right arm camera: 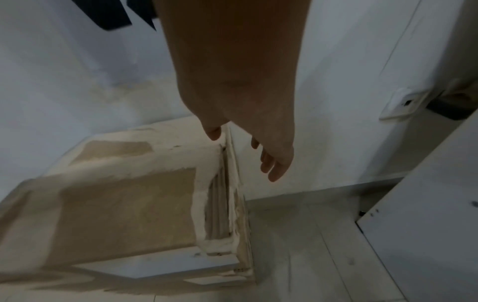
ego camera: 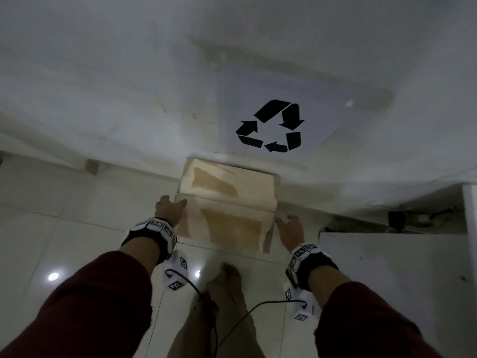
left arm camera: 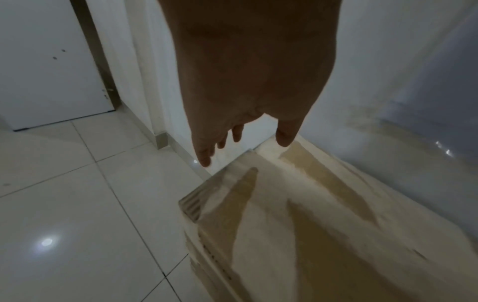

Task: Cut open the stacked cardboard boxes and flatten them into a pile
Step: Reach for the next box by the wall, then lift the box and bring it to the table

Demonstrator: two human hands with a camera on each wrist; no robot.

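The flattened cardboard point(ego camera: 227, 210) lies on the pale floor tiles point(ego camera: 77, 244) with its far end against the white wall point(ego camera: 129, 86), directly between the 2 hands. The left hand point(ego camera: 169, 209) hangs at its left edge with fingers point(left arm camera: 204, 155) straight and loosely spread, the thumb point(left arm camera: 284, 134) reaching over the near corner of the top sheet; whether any fingertip touches the board I cannot tell. The right hand point(ego camera: 290, 228) hangs at the right edge, fingers point(right arm camera: 274, 165) relaxed and slightly apart, thumb point(right arm camera: 213, 131) just above the board's corner, gripping nothing.

Beyond the fingertips, on the wall, a white sheet carries a black recycling symbol point(ego camera: 271, 126). To the outside of the right fingers stands a white cabinet panel point(ego camera: 387, 267), close to the cardboard's right side, and a wall socket point(right arm camera: 403, 106) sits above it. A bare foot point(ego camera: 227, 280) and a black cable point(ego camera: 232, 319) lie behind the hands.

The left wrist view alone shows a white door point(left arm camera: 51, 61) and its brown frame beyond the left fingers, plus the fluted cut edge of the cardboard point(left arm camera: 191, 206). The right wrist view alone shows several stacked layers point(right arm camera: 222, 204) at the cardboard's right edge, with torn white patches on the top face. Only the head view shows both hands flanking the pile at once.
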